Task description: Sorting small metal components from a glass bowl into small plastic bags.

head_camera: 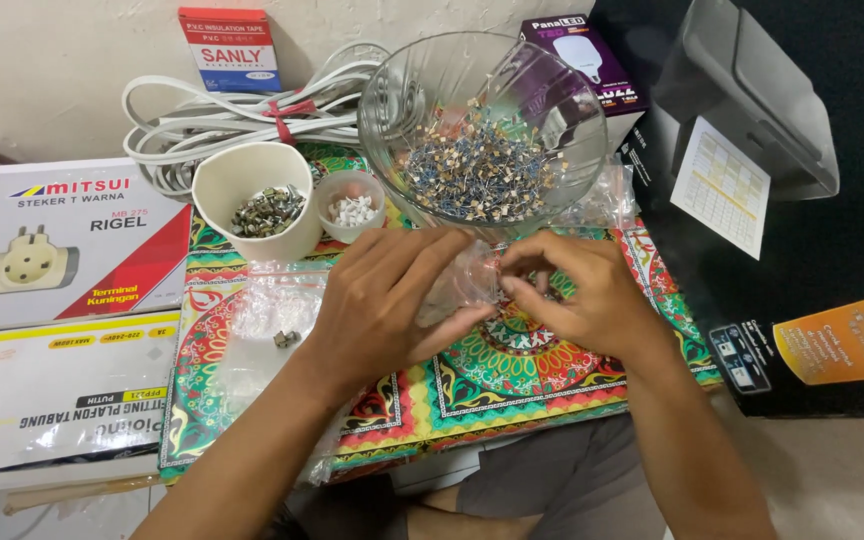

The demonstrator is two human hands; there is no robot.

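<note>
Bright even light, soft shadows, sharp focus

Contents of small clear bag (pixel 462 285), perhaps empty, behind fingers (pixel 422 262)

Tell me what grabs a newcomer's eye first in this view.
The big clear glass bowl at top centre, heaped with tiny components, stands out first. Just below it, the left hand and right hand pinch a small clear plastic bag over the bright patterned mat. A white cup of small metal parts sits left of the bowl.
</note>
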